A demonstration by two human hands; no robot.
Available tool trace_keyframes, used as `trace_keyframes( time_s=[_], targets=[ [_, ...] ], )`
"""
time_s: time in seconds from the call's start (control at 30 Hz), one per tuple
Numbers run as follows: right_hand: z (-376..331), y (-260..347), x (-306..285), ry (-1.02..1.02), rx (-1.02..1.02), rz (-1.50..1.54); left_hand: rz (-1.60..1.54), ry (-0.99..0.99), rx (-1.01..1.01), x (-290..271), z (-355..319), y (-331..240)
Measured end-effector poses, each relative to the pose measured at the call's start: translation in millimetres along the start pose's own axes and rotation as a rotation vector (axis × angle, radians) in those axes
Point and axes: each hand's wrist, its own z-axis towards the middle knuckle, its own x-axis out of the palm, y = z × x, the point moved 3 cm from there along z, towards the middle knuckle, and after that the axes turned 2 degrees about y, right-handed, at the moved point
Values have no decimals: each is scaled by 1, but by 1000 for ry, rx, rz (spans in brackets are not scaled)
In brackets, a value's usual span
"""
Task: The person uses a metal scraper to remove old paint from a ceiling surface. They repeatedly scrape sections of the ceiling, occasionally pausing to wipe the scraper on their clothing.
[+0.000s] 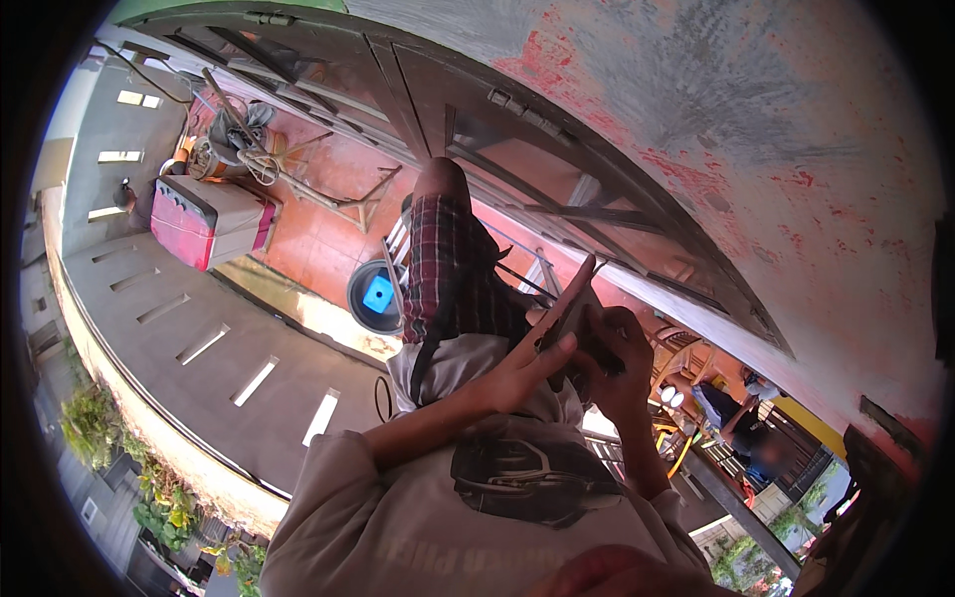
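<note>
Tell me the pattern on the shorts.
Dark red and black plaid shorts, clearest in the head view.

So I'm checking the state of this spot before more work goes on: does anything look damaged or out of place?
Yes. The wall at upper right is worn: red paint flaked off in patches, bare grey showing through. Down on the red floor, a heap of tangled cords and gear lies loose beside a pink and grey box. Both hands, left hand and right hand, hold a flat tool.

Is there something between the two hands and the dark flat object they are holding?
No, nothing visible. The left hand lies flat along the dark flat object and the right hand wraps around it from the other side, so both touch it directly. What the object is cannot be told.
</note>
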Motion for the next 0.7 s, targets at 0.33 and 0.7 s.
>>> trace_keyframes(
  time_s=[0.33, 0.7],
  targets=[
    [1, -2, -10, 55, -88, -11, 287, 149, 352, 13, -1, -14],
    [-8, -13, -16, 61, -17, 127, 425, 192, 491, 21, 4, -13]
  ],
)
